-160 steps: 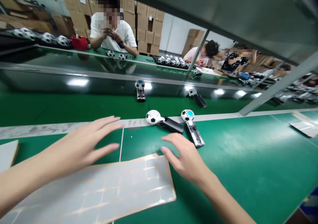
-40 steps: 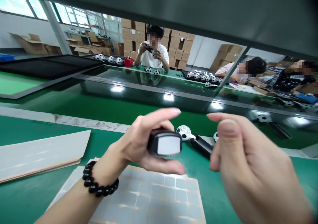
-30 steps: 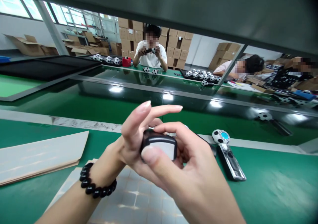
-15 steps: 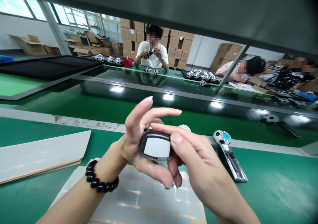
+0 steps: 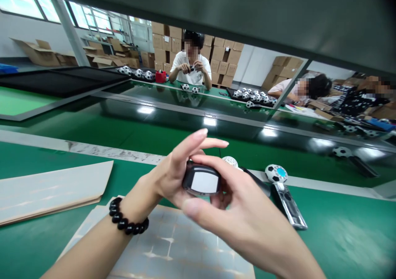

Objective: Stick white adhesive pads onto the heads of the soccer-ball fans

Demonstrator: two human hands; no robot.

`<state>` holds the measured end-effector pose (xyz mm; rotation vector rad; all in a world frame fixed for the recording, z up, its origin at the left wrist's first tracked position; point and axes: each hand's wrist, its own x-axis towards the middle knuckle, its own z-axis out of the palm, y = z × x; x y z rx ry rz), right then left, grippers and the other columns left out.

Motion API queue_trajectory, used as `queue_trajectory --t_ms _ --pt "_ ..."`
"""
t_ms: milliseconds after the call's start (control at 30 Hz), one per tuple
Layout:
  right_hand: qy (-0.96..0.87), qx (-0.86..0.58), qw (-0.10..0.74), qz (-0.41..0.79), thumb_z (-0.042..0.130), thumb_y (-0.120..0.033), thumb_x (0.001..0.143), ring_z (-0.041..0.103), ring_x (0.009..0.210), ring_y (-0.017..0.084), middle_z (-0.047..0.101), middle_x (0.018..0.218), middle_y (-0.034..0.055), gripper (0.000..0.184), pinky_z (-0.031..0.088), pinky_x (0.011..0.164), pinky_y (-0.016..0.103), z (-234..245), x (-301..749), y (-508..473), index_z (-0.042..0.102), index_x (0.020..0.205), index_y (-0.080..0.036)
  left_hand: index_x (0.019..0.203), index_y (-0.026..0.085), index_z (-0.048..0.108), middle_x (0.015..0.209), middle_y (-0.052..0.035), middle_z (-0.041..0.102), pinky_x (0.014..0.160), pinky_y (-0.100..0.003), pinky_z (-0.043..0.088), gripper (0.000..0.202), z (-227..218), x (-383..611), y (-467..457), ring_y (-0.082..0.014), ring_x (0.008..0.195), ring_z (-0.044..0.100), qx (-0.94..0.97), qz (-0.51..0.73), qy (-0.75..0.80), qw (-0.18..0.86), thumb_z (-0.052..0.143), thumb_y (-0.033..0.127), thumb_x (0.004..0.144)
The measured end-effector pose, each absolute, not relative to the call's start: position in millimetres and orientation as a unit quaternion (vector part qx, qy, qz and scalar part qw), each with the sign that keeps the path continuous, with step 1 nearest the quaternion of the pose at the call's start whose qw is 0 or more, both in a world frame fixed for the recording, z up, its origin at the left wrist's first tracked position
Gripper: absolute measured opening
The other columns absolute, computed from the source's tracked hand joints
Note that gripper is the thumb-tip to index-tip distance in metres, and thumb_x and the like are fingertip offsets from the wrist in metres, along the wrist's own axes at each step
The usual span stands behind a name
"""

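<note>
Holding a black casing (image 5: pixel 202 182), its pale face toward the camera, the left hand (image 5: pixel 173 174) and right hand (image 5: pixel 244 205) share a closed grip on it above the sheets (image 5: pixel 182 242); a ball-headed device (image 5: pixel 284 194) lies near the surface (image 5: pixel 340 246)'s far edge, its ball outermost.

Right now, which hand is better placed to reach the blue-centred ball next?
Right, I'd judge: the right hand is nearer the ball. The left hand is farther, cupping the black part from its left. The right also touches that part, so would likely release it first.
</note>
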<state>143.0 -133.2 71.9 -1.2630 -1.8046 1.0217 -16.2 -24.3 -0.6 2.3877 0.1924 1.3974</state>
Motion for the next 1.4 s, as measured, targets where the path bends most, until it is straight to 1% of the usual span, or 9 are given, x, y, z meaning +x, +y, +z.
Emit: queue_trajectory --t_ms 100,267,367,600,767,867,967,1100,1400 --pt "-0.74 -0.569 0.286 0.215 0.071 -0.036 0.09 0.061 0.06 0.018 0.07 0.073 -0.0043 0.025 0.039 0.052 0.025 64.6 140.1 -108.3 0.069 0.114 -0.031 0.159 0.038 -0.001 0.15 -0.0218 0.046 0.076 -0.037 0.062 0.091 -1.4 -20.8 -8.3 -0.018 0.08 0.069 0.878 0.456 0.061 0.129 0.061 0.05 0.093" --pt "-0.704 -0.653 0.257 0.113 0.062 -0.036 0.099 0.071 0.098 0.028 0.076 0.11 0.0095 0.046 0.051 0.081 0.035 35.7 141.4 -43.6 0.053 0.142 -0.022 0.159 0.025 0.017 0.164 -0.0237 0.019 0.11 -0.062 0.046 0.091 -2.3 -27.0 8.6 -0.0433 0.142 0.042 0.876 0.375 0.304 -0.005 0.07 0.04 0.087" --pt "-0.675 -0.701 0.209 0.096 0.063 -0.035 0.099 0.069 0.105 0.029 0.07 0.123 0.0125 0.058 0.054 0.09 0.046 15.7 157.4 -32.3 0.042 0.15 -0.019 0.154 0.022 0.034 0.164 -0.022 0.024 0.112 -0.066 0.043 0.081 -2.9 -30.5 10.2 -0.0463 0.146 0.037 0.88 0.29 0.375 0.033 0.068 0.05 0.087" --pt "-0.58 -0.799 0.095 0.129 0.069 -0.032 0.096 0.064 0.115 0.029 0.063 0.132 0.0104 0.035 0.053 0.097 0.053 -28.3 241.9 -82.5 0.062 0.128 -0.018 0.144 0.018 0.05 0.153 -0.0201 0.047 0.109 -0.062 0.047 0.062 -7.3 -17.3 3.2 -0.0416 0.14 0.047 0.902 0.207 0.375 0.063 0.062 0.049 0.092" --pt "-0.576 -0.766 0.162 0.236 0.066 -0.043 0.097 0.071 0.09 0.022 0.072 0.104 0.0058 0.031 0.059 0.081 0.042 -15.0 229.7 -113.4 0.067 0.113 -0.017 0.139 0.016 0.052 0.151 -0.0227 0.049 0.115 -0.061 0.04 0.064 -23.6 25.0 -27.3 -0.0402 0.141 0.046 0.946 0.226 0.224 -0.065 0.075 0.014 0.08" --pt "-0.601 -0.695 0.25 0.306 0.047 -0.055 0.101 0.071 0.092 0.021 0.074 0.102 0.0048 0.042 0.059 0.078 0.034 -2.2 208.2 -142.2 0.069 0.111 -0.021 0.123 0.017 0.061 0.122 -0.0155 0.071 0.111 -0.058 0.043 0.046 -24.6 35.3 -36.7 -0.0332 0.116 0.067 0.954 0.232 0.173 -0.083 0.069 0.007 0.079" --pt "-0.581 -0.689 0.305 0.307 0.038 -0.053 0.102 0.07 0.089 0.02 0.073 0.098 0.0063 0.046 0.058 0.075 0.031 -11.7 195.2 -183.6 0.069 0.108 -0.021 0.104 0.019 0.064 0.096 -0.0065 0.075 0.087 -0.042 0.056 0.024 -23.6 30.7 -30.0 -0.0273 0.087 0.073 0.932 0.278 0.234 -0.018 0.073 0.023 0.082" --pt "-0.554 -0.736 0.279 0.271 0.056 -0.036 0.095 0.065 0.063 0.02 0.069 0.075 0.0026 0.02 0.051 0.059 0.032 -51.9 185.0 -238.3 0.069 0.088 -0.021 0.099 0.018 0.061 0.084 -0.0027 0.073 0.063 -0.031 0.056 0.046 -38.6 29.0 -20.5 -0.0223 0.072 0.071 0.802 0.459 0.325 0.202 0.081 0.052 0.076" --pt "-0.547 -0.765 0.273 0.201 0.049 -0.043 0.1 0.069 0.077 0.026 0.067 0.095 0.0062 0.023 0.054 0.063 0.036 -85.5 162.9 -268.5 0.064 0.101 -0.025 0.089 0.02 0.062 0.089 -0.0055 0.073 0.082 -0.04 0.064 0.04 -58.5 41.0 -31.0 -0.0218 0.085 0.073 0.644 0.604 0.254 0.393 0.084 0.05 0.074"
